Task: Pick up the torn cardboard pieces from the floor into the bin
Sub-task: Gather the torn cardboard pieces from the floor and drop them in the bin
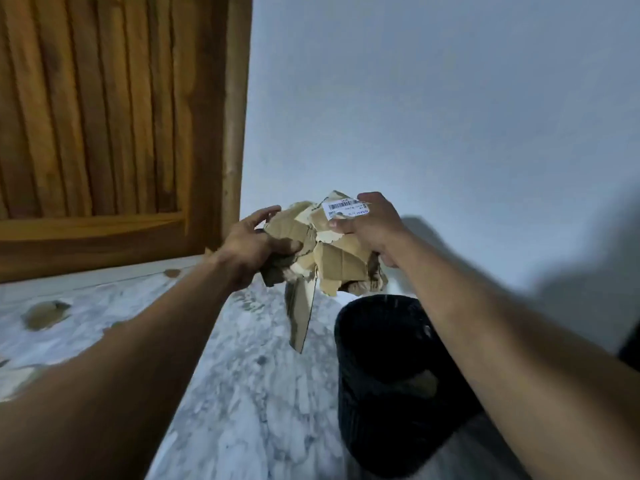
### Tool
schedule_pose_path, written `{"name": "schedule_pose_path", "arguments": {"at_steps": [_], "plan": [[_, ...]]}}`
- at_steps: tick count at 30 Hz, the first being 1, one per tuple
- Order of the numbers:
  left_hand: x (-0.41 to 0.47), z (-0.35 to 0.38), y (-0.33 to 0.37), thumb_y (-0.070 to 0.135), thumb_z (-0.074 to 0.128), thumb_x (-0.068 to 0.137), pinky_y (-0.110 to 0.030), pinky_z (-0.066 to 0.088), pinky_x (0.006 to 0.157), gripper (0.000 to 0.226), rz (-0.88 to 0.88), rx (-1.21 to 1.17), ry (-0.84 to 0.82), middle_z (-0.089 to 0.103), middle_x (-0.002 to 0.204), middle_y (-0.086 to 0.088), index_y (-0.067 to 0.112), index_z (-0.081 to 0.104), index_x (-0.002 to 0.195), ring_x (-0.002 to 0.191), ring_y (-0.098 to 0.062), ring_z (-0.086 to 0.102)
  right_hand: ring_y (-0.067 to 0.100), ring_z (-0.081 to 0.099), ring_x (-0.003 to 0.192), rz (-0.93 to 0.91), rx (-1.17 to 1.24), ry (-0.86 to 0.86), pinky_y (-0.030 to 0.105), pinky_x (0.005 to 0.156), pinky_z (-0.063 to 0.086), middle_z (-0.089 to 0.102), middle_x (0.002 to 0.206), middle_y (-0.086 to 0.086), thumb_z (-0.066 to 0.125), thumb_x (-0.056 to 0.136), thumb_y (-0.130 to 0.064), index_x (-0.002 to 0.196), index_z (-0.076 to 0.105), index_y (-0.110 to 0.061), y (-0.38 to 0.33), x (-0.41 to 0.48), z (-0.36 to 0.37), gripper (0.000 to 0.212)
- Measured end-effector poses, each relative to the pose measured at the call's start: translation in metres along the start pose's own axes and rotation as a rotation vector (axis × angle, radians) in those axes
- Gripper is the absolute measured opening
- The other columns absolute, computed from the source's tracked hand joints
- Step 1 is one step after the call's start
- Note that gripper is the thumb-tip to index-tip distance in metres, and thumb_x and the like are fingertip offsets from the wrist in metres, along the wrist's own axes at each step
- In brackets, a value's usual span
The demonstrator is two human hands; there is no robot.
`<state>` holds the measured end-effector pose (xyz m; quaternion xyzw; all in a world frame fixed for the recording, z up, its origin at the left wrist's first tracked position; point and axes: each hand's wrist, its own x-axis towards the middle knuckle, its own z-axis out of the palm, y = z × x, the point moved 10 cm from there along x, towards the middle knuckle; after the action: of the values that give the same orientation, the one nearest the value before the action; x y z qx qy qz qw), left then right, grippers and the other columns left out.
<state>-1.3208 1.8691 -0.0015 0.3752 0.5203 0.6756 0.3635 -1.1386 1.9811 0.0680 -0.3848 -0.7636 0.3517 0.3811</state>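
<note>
Head view, one entry per item.

1. Left hand (254, 244): fingers curled round the left side of the cardboard bundle, thumb pressed on its front face.
2. Right hand (370, 226): grips the bundle's upper right edge, thumb down on a white barcode label (346, 206).
3. Cardboard bundle (332, 261): torn brown pieces bunched together, held between both hands, off the floor.
4. Long strip (299, 317): hangs from the bundle's underside, below and just right of the left hand.
5. Bin (388, 375): black, open-topped, below the right hand and partly under its forearm.
6. Loose pieces (45, 315): lie on the marble floor (242, 393), well to the left of the left hand; a smaller scrap (172, 273) lies nearer it.
7. Wooden door (104, 116): beyond the left hand.
8. Pale wall (450, 98): beyond the right hand.
</note>
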Motion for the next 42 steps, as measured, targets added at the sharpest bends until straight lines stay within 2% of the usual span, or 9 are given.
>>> {"name": "schedule_pose_path", "arguments": {"at_steps": [5, 9, 12, 19, 23, 32, 35, 38, 42], "plan": [[0.028, 0.123, 0.001, -0.013, 0.083, 0.069, -0.035, 0.058, 0.056, 0.078, 0.053, 0.029, -0.110, 0.070, 0.112, -0.023, 0.025, 0.062, 0.134, 0.071, -0.031, 0.069, -0.002, 0.056, 0.080, 0.033, -0.046, 0.172, 0.005, 0.058, 0.043, 0.060, 0.091, -0.015, 0.090, 0.072, -0.014, 0.124, 0.054, -0.013, 0.034, -0.008, -0.126, 0.064], [0.035, 0.179, -0.034, -0.017, 0.082, 0.067, -0.045, 0.063, 0.069, 0.077, 0.033, 0.067, -0.140, 0.066, 0.102, -0.021, 0.021, 0.063, 0.131, 0.073, -0.034, 0.071, -0.008, 0.054, 0.079, 0.065, -0.035, 0.267, 0.001, 0.051, 0.038, 0.057, 0.091, -0.020, 0.090, 0.072, -0.017, 0.118, 0.048, -0.027, 0.088, -0.027, -0.172, 0.064], [0.031, 0.195, -0.078, -0.019, 0.081, 0.066, -0.049, 0.063, 0.081, 0.071, -0.014, 0.134, -0.139, 0.065, 0.093, -0.020, 0.017, 0.066, 0.126, 0.079, -0.035, 0.072, 0.011, 0.061, 0.100, 0.126, -0.006, 0.276, 0.017, 0.079, 0.049, 0.063, 0.116, -0.004, 0.084, 0.078, -0.011, 0.138, 0.045, -0.020, 0.144, -0.039, -0.172, 0.072], [0.018, 0.189, -0.137, -0.005, 0.080, 0.080, -0.013, 0.053, 0.062, 0.046, -0.031, 0.333, -0.163, 0.066, 0.102, -0.001, 0.013, 0.070, 0.121, 0.077, -0.005, 0.065, 0.008, 0.062, 0.089, 0.282, -0.007, 0.199, 0.020, 0.073, 0.048, 0.058, 0.122, 0.005, 0.072, 0.088, -0.021, 0.135, 0.051, -0.029, 0.220, -0.064, -0.154, 0.052], [0.012, 0.150, -0.134, 0.012, 0.078, 0.085, -0.036, 0.055, 0.097, 0.035, -0.007, 0.380, -0.066, 0.069, 0.116, -0.005, 0.018, 0.073, 0.119, 0.103, -0.020, 0.068, 0.015, 0.059, 0.101, 0.277, -0.073, 0.154, 0.027, 0.084, 0.042, 0.056, 0.127, 0.003, 0.070, 0.089, -0.035, 0.138, 0.051, -0.029, 0.204, -0.066, -0.131, 0.052], [-0.068, -0.040, -0.171, 0.039, 0.067, 0.093, -0.028, 0.042, 0.086, 0.035, 0.025, 0.752, 0.248, 0.069, 0.123, -0.001, 0.026, 0.067, 0.125, 0.114, -0.022, 0.064, 0.005, 0.054, 0.100, 0.008, -0.311, -0.052, 0.030, 0.091, 0.036, 0.042, 0.146, 0.001, 0.057, 0.092, -0.057, 0.145, 0.042, -0.029, 0.120, -0.085, 0.030, 0.062], [-0.123, -0.113, -0.204, 0.050, 0.061, 0.094, -0.035, 0.042, 0.096, 0.051, -0.021, 0.921, 0.332, 0.062, 0.138, -0.008, 0.025, 0.058, 0.139, 0.129, -0.028, 0.055, 0.022, 0.046, 0.133, -0.107, -0.356, -0.132, 0.034, 0.106, 0.038, 0.033, 0.154, 0.003, 0.055, 0.095, -0.055, 0.151, 0.037, -0.024, 0.108, -0.098, 0.107, 0.066], [-0.198, -0.172, -0.254, 0.082, 0.032, 0.088, -0.053, 0.010, 0.122, 0.083, -0.166, 1.271, 0.311, 0.034, 0.163, -0.005, 0.036, 0.030, 0.157, 0.155, -0.031, 0.009, 0.023, 0.021, 0.149, -0.086, -0.412, -0.298, 0.043, 0.117, 0.029, 0.018, 0.164, 0.004, 0.052, 0.094, -0.063, 0.156, 0.026, -0.026, 0.125, -0.124, 0.193, 0.077], [-0.285, -0.235, -0.330, 0.098, 0.008, 0.073, -0.067, -0.015, 0.116, 0.102, -0.447, 1.452, 0.220, -0.021, 0.167, -0.006, 0.045, -0.012, 0.158, 0.151, -0.039, -0.026, 0.023, -0.002, 0.153, 0.066, -0.475, -0.579, 0.057, 0.120, 0.009, -0.004, 0.168, 0.001, 0.046, 0.089, -0.075, 0.159, 0.007, -0.037, 0.180, -0.170, 0.300, 0.089]]}}
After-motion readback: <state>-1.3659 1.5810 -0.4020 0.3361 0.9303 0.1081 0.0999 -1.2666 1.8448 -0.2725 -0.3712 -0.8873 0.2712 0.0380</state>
